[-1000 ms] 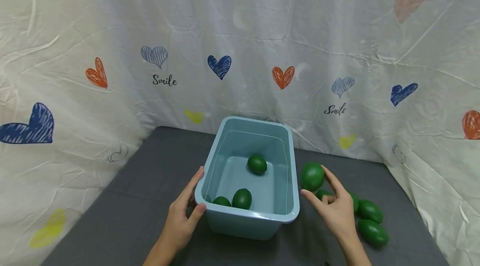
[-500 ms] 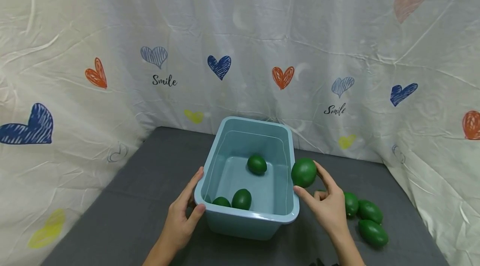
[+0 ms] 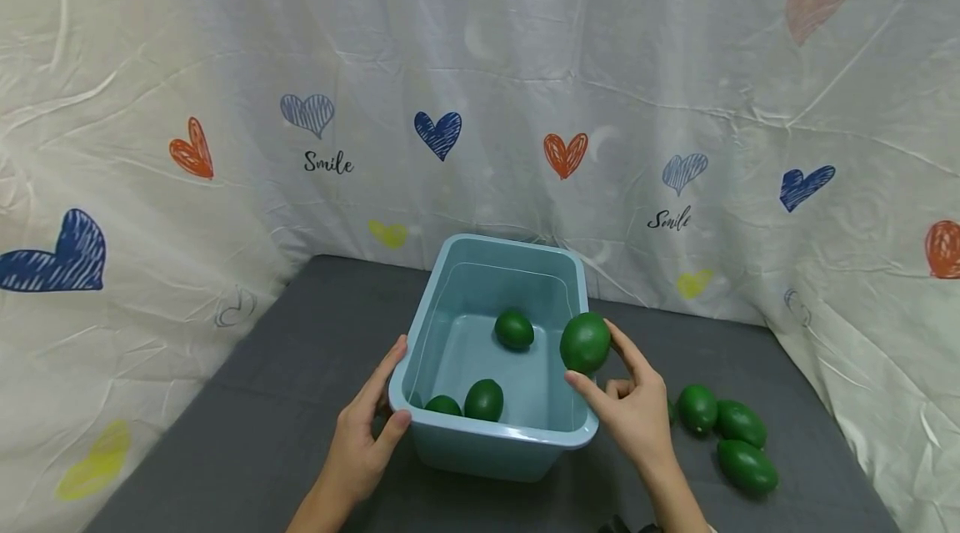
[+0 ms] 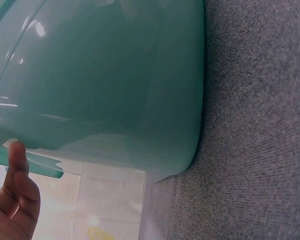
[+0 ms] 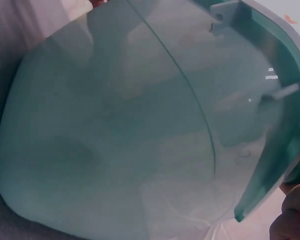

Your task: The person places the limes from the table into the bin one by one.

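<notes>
Nearest the camera, on grey cloth [image 3: 300,349]: left hand [image 3: 366,433] gripping near left corner of pale blue tub [image 3: 495,433], thumb over rim, fingers along outer wall. Right hand [image 3: 630,412] pinching a green egg-shaped fruit [image 3: 585,342] between thumb and fingertips, held above tub's right rim. Inside tub: three green fruits [image 3: 483,399]. Just right, on cloth: three more loose fruits [image 3: 738,433] clustered. Behind: white heart-print curtain [image 3: 525,99].

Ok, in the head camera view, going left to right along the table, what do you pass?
Left hand on the bin's near corner → blue bin → right hand holding a green fruit → three green fruits on the table.
</notes>
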A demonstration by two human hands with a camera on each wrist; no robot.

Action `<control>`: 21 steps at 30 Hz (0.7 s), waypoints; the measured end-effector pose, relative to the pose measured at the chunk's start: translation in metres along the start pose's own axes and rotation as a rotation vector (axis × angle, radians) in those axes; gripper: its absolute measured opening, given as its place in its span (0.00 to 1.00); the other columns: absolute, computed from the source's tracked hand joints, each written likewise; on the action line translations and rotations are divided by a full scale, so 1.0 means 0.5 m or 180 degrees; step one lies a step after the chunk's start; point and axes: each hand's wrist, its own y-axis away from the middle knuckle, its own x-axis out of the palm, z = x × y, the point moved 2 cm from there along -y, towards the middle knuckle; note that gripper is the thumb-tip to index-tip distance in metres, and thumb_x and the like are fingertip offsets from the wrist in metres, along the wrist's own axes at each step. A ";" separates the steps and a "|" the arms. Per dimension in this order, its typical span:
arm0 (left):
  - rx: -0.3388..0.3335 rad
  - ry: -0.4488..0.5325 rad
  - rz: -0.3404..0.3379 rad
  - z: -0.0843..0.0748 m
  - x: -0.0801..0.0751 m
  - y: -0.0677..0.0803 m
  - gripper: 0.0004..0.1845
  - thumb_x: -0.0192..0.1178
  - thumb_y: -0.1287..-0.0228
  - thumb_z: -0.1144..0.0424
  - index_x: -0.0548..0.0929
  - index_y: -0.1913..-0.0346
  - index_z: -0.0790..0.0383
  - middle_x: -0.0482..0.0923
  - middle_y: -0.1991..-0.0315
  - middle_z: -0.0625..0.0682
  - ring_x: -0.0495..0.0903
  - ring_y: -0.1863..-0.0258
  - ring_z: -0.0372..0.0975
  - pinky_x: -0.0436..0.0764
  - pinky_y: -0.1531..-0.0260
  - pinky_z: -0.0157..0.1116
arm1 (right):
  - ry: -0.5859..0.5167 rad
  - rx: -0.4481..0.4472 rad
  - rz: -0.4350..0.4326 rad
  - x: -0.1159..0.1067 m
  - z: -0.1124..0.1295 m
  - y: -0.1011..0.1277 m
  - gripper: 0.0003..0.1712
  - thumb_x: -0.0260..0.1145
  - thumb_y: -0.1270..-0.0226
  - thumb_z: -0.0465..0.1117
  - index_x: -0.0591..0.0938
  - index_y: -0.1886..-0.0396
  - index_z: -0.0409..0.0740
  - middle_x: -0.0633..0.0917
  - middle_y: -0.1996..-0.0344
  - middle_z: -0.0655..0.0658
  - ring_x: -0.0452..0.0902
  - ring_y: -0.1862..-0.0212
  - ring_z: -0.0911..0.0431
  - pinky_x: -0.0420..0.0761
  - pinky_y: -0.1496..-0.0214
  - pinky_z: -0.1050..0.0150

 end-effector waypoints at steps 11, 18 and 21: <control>0.0034 -0.0026 0.0001 -0.004 0.001 -0.001 0.39 0.61 0.26 0.72 0.62 0.16 0.57 0.62 0.17 0.54 0.66 0.23 0.31 0.73 0.38 0.23 | -0.0210 -0.0013 0.0128 0.022 0.007 -0.003 0.45 0.83 0.40 0.34 0.76 0.24 0.55 0.79 0.30 0.48 0.58 0.91 0.66 0.62 0.88 0.67; -0.0038 -0.0060 0.0038 0.005 0.000 0.001 0.39 0.60 0.25 0.72 0.61 0.16 0.55 0.61 0.17 0.54 0.65 0.22 0.32 0.72 0.37 0.23 | -0.0385 0.0173 0.0253 0.027 0.005 -0.004 0.45 0.80 0.37 0.34 0.73 0.21 0.48 0.78 0.28 0.43 0.67 0.91 0.62 0.74 0.83 0.68; -0.0058 -0.0044 0.0030 0.008 0.001 0.002 0.39 0.60 0.25 0.72 0.61 0.16 0.55 0.61 0.17 0.54 0.65 0.22 0.32 0.72 0.37 0.23 | -0.0487 0.0255 0.0344 0.028 0.005 -0.006 0.46 0.78 0.34 0.33 0.69 0.19 0.44 0.76 0.26 0.40 0.75 0.89 0.58 0.82 0.78 0.64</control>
